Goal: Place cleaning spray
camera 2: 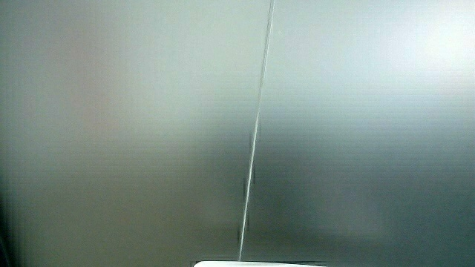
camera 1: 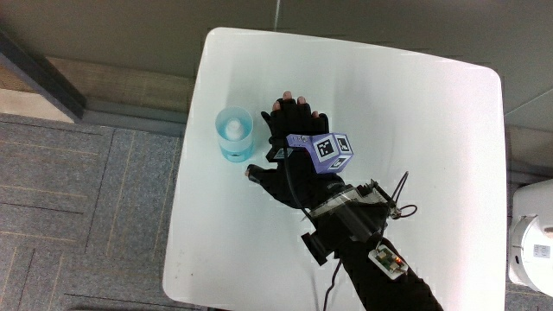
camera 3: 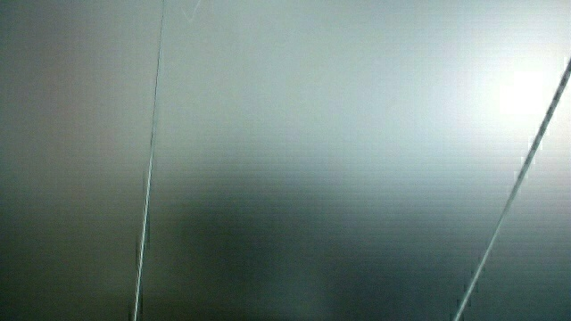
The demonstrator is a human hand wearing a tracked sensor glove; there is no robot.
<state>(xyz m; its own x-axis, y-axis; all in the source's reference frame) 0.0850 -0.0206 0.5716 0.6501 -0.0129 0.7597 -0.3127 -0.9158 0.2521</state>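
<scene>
In the main view a pale blue see-through cleaning spray bottle (camera 1: 234,134) stands upright on the white table (camera 1: 415,130), close to the table's edge. The hand (camera 1: 283,142) in its black glove lies just beside the bottle, apart from it by a narrow gap. Its fingers (camera 1: 294,109) are stretched out flat and hold nothing. The thumb points toward the bottle's base. A patterned cube (camera 1: 328,153) sits on the back of the hand, and the forearm carries a small device with wires. Both side views show only a pale wall.
A white rounded object (camera 1: 533,250) stands off the table, on the side away from the bottle. Grey carpet tiles (camera 1: 78,216) lie on the floor past the table edge by the bottle.
</scene>
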